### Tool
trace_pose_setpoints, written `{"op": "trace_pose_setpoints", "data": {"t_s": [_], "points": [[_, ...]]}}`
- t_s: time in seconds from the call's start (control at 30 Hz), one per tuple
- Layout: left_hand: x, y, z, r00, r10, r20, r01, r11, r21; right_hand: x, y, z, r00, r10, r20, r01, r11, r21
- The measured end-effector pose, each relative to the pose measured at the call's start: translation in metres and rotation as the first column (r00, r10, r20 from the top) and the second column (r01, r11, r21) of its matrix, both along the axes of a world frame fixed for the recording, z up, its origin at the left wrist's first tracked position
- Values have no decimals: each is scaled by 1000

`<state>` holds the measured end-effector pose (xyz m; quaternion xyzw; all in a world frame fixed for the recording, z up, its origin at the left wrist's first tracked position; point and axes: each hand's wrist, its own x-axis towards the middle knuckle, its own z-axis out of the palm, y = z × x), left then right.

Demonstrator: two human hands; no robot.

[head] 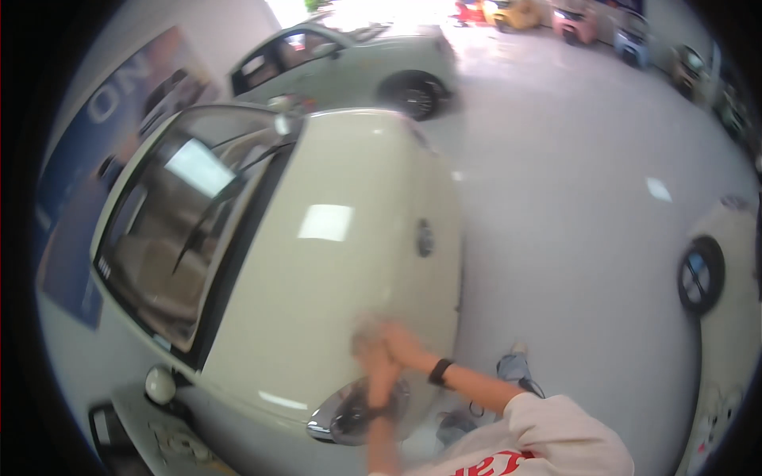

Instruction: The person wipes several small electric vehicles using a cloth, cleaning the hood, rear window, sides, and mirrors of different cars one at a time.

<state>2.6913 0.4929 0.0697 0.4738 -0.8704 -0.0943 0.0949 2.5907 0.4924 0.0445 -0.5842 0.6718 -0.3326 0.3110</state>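
Observation:
A cream-coloured small car (351,268) stands before me, and both my hands are together over the front corner of its hood. My left hand (376,360) is above the chrome-rimmed headlight (351,413). Just right of it, my right hand (402,344) overlaps it, with a dark band on the wrist. A greyish patch (364,333) shows at the fingertips; it is too blurred to tell whether it is a cloth or something else. Motion blur also hides the finger positions. A round emblem (424,238) sits on the car's nose.
A pale green car (357,65) is parked beyond. Several small coloured vehicles (573,24) line the far right wall. Another cream vehicle with a dark-rimmed wheel (701,275) stands on the right. The car's side mirror (160,385) juts out at lower left. A printed wall poster (113,149) is behind.

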Motion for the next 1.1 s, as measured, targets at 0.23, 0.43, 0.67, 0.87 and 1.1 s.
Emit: {"op": "trace_pose_setpoints", "data": {"t_s": [0.23,0.43,0.67,0.87,1.1], "points": [[-239,134,-24,597,-639,-484,782,600,173,-276,245,36,932,-345,110,344,939,26],[-338,181,40,183,-702,-689,947,-64,316,-267,353,98,461,-781,421,818,558,138],[-395,188,43,133,-554,-822,910,-260,323,-271,343,109,205,-761,616,954,295,48],[-456,131,60,390,-411,-824,734,-401,548,-315,305,67,-27,-577,816,937,269,221],[-528,129,60,342,-614,-712,790,-222,571,-398,287,70,87,-571,816,948,299,109]]}}
